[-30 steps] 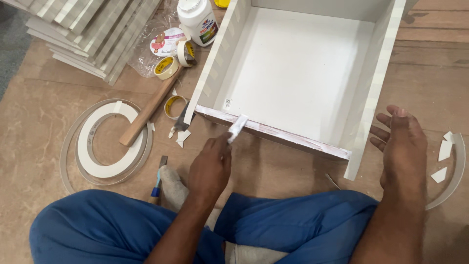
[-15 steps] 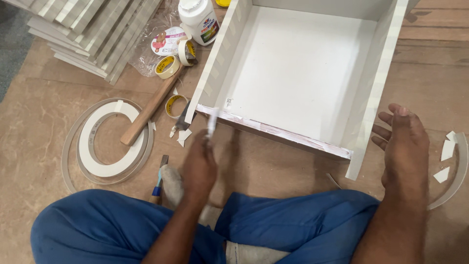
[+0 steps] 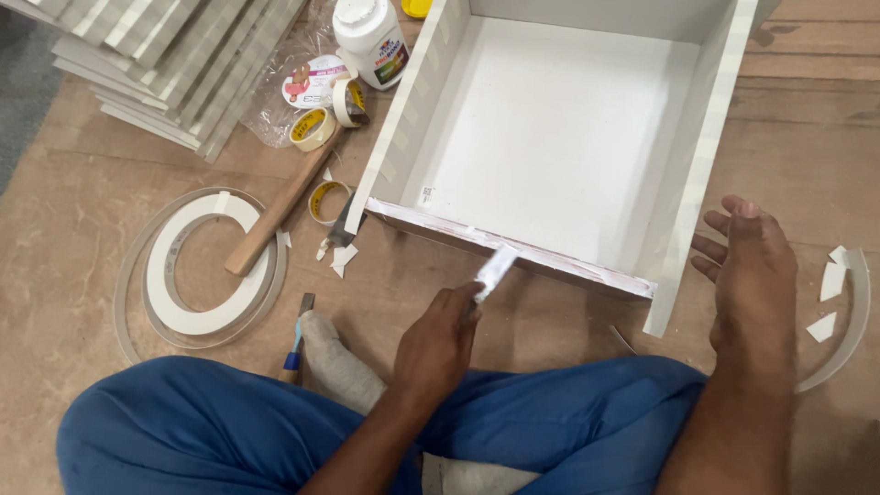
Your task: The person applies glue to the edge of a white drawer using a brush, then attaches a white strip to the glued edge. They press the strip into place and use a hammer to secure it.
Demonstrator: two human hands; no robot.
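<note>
Drawer box [image 3: 559,137]: smooth matt white board; near edge raw, smeared with glossy white glue.
Spreader [image 3: 495,272]: small flat strip, coated white.
Hammer handle [image 3: 280,211]: bare, smooth wood.
Glue bottle [image 3: 371,41]: glossy white plastic.
Tape rolls [image 3: 313,128]: cream paper.
Floor [image 3: 73,183]: matt brown board.
Trousers [image 3: 229,440]: blue cloth.

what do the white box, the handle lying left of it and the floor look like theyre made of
White box: probably laminated board, with smooth matte white faces and a raw brownish front edge smeared white. Handle: bare wood, tan with visible grain. Floor: seemingly plywood sheet, brown with grain streaks and a dull finish.
</note>
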